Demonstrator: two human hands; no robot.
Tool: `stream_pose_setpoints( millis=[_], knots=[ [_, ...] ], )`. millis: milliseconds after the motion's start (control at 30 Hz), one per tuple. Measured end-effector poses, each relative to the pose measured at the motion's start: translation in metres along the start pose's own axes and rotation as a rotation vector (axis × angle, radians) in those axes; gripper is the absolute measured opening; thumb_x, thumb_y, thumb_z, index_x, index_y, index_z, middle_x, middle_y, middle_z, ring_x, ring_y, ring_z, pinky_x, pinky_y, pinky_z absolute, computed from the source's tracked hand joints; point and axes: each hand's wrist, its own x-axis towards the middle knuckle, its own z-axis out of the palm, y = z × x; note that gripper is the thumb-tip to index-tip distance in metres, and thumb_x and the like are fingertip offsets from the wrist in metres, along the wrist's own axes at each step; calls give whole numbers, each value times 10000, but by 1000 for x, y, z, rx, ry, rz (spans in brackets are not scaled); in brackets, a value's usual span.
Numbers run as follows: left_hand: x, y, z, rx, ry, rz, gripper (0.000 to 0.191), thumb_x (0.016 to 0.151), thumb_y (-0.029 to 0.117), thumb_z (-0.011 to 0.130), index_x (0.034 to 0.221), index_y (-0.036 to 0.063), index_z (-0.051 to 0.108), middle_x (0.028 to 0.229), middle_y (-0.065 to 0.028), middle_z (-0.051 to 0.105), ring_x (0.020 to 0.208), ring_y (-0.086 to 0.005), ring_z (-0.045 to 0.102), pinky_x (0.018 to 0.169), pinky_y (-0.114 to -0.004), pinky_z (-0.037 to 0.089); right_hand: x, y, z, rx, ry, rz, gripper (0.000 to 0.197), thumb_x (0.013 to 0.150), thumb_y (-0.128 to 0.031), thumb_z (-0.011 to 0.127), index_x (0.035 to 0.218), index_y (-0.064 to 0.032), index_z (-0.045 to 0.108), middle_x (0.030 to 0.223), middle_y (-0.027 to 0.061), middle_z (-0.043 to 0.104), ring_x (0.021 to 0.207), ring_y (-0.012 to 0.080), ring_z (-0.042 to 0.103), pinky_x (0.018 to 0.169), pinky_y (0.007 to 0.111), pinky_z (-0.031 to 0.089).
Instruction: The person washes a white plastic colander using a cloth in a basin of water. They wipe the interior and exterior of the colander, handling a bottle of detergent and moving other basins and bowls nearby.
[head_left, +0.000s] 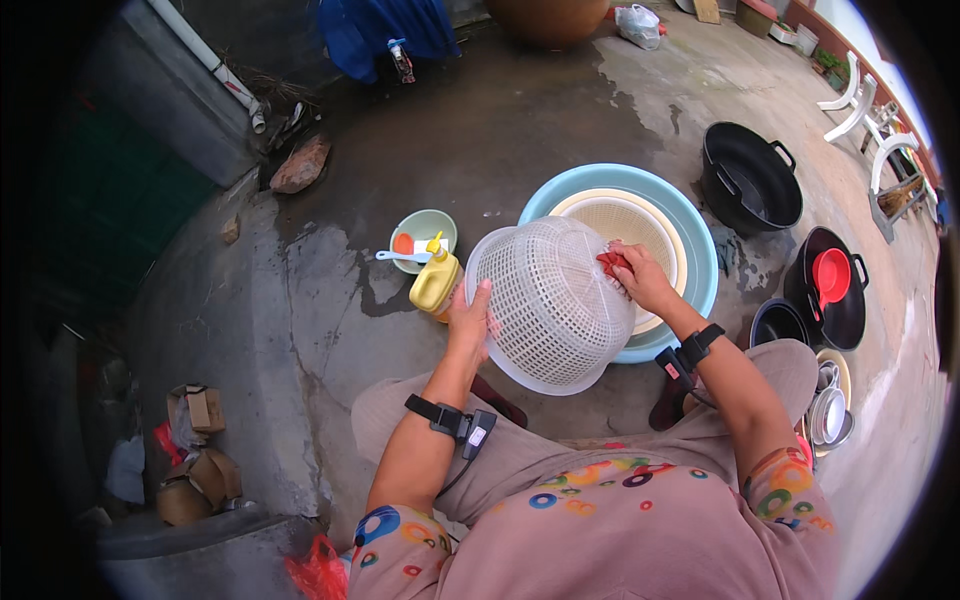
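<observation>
My left hand grips the rim of a white plastic strainer basket, which is tilted with its base turned up to the right. In my right hand a red cloth is pressed against the basket's outside near the base. Behind it, a light blue plastic basin holds a cream-coloured strainer, partly hidden by the white basket. Left of my left hand stands a yellow pump bottle. Beyond the bottle lies a pale green bowl with a light blue brush or spoon handle across its rim.
Two black handled tubs stand at the right, the nearer holding a red ladle. A dark bowl and metal pots sit by my right knee. A tap and a rock are farther off.
</observation>
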Motion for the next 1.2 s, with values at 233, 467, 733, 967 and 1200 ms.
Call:
stream_pose_setpoints(
  millis=[233, 467, 733, 967, 1200],
  knots=[
    [1, 6, 5, 40, -5, -7, 318, 900, 170, 544, 1181, 38, 477, 978, -43, 615, 787, -112, 604, 630, -250, 511, -5, -87, -5, 236, -137, -309, 282, 829, -59, 563, 1110, -83, 558, 1069, 120, 507, 976, 267, 518, 871, 327, 424],
    [5, -1, 3, 52, 53, -24, 317, 888, 199, 568, 1165, 66, 490, 835, 1, 608, 574, -55, 532, 407, -203, 397, 7, -6, 6, 18, 52, -48, 317, 818, -34, 553, 1135, -49, 533, 1099, 166, 508, 1007, 330, 524, 896, 353, 423],
    [3, 3, 6, 41, 43, -9, 281, 889, 188, 566, 1138, 73, 506, 841, 7, 604, 577, -49, 524, 404, -199, 387, -15, -78, -4, 171, -146, -255, 273, 826, -56, 567, 1097, -66, 542, 1056, 136, 515, 1013, 298, 508, 895, 351, 411],
    [5, -1, 13, 65, 2, 37, 278, 891, 176, 563, 1128, 44, 505, 915, -26, 612, 702, -78, 575, 531, -220, 477, 26, -19, 11, 43, 116, -123, 299, 845, -33, 523, 1143, -61, 523, 1101, 169, 507, 1003, 324, 530, 882, 363, 432],
    [0, 3, 14, 30, 23, 45, 278, 897, 149, 549, 1148, 40, 501, 990, -39, 614, 841, -95, 588, 694, -240, 498, -11, -12, -1, 32, 49, 3, 298, 834, -77, 555, 1131, -61, 539, 1076, 174, 515, 982, 327, 540, 874, 375, 436]
  ],
)
